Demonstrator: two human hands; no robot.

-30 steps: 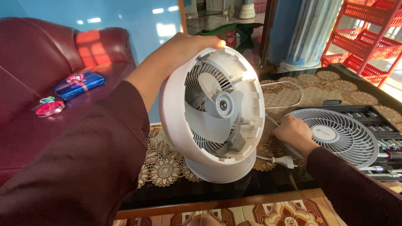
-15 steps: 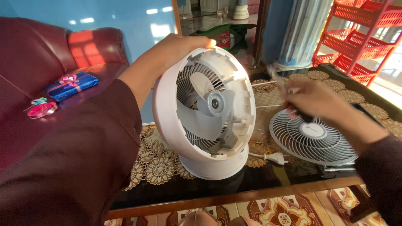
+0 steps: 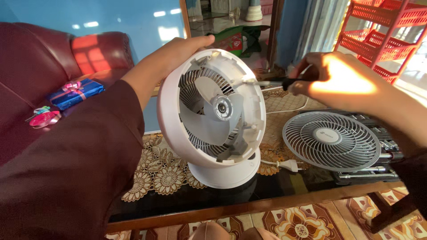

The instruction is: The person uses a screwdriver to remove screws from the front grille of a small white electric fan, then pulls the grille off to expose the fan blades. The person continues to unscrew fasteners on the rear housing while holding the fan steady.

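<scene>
- Since half a second ago, the right hand point(image 3: 331, 78) has risen from the loose grille point(image 3: 331, 140) and brought a screwdriver point(image 3: 271, 82) to the fan's rim.
- Its fingers are closed around the black handle; the shaft lies horizontal, tip pointing left, touching the upper right of the rim.
- Left hand point(image 3: 178, 55) fingers clamp the top of the white fan point(image 3: 213, 120), which stands tilted on the glass table point(image 3: 187, 200).

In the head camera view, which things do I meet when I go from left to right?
Pink ribbon roll → blue gift box → left hand → white fan body → screwdriver → right hand → red rack.
</scene>
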